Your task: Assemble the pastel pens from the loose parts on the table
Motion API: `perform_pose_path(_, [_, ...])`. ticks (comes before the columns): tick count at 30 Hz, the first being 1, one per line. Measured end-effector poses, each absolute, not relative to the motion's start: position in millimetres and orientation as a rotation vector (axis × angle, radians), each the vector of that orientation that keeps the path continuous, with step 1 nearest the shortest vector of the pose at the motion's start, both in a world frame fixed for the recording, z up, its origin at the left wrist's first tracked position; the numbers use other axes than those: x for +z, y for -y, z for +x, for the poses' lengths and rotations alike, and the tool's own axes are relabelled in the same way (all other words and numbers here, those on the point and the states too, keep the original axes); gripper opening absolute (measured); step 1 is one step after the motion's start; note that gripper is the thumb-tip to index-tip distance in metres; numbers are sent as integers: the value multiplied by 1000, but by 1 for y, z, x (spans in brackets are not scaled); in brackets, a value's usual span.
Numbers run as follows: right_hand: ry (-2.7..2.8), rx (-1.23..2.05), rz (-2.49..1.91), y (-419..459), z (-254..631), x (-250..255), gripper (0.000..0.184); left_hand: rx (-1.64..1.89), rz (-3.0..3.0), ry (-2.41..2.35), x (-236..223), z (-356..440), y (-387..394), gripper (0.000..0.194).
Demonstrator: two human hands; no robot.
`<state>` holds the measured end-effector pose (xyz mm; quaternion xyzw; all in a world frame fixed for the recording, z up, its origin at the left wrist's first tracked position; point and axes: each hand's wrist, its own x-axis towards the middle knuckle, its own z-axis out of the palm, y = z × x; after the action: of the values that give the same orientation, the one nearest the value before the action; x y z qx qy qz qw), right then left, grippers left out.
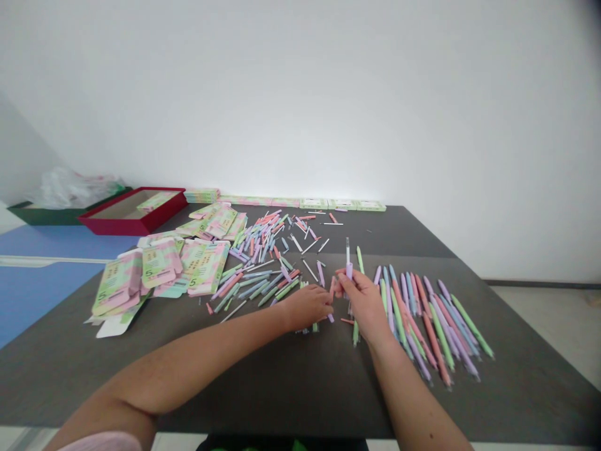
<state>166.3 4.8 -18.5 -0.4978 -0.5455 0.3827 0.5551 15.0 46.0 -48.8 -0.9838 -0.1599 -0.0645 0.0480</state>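
Note:
Upright in my right hand (pixel 364 300) is a lilac pen barrel (pixel 349 270) with a clear-and-white refill (pixel 348 249) sticking out of its top. My fingers pinch it near the middle of the table. Close by on the left, my left hand (pixel 310 307) is low over the table with its fingers curled. A lilac piece (pixel 330 318) shows just below those fingertips; whether they grip it I cannot tell. Between the two hands is a small coral pen part (pixel 332 287). Loose pen barrels and parts (pixel 263 285) in pastel colours lie left of my hands.
Rows of pens (pixel 422 319) lie on the right. Pastel flattened cartons (pixel 162 266) are heaped left on the dark table (pixel 244 382). Behind them stand a red box lid (pixel 134 225) and a green tray (pixel 47 216) with clear plastic bags (pixel 75 186). Small boxes (pixel 314 203) line the wall.

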Motion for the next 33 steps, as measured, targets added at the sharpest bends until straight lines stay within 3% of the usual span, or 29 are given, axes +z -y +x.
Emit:
perform_pose_path(7, [1254, 864, -1160, -2, 171, -8, 23, -290, -3026, 598, -42, 4, -47, 19])
perform_pose_path(15, [1229, 861, -1149, -5, 171, -11, 21, -577, -2931, 1228, -26, -4, -63, 22])
perform_pose_path(22, [1225, 873, -1161, -2, 171, -8, 19, -650, -2596, 1755, 0, -69, -105, 28])
perform_pose_path(28, [1223, 879, -1155, -1, 169, -11, 20, -602, -2390, 1937, 11, -132, -133, 30])
perform_pose_path(33, [1226, 886, -1159, -2, 168, -12, 22, -501, -2556, 1766, -9, -129, -126, 29])
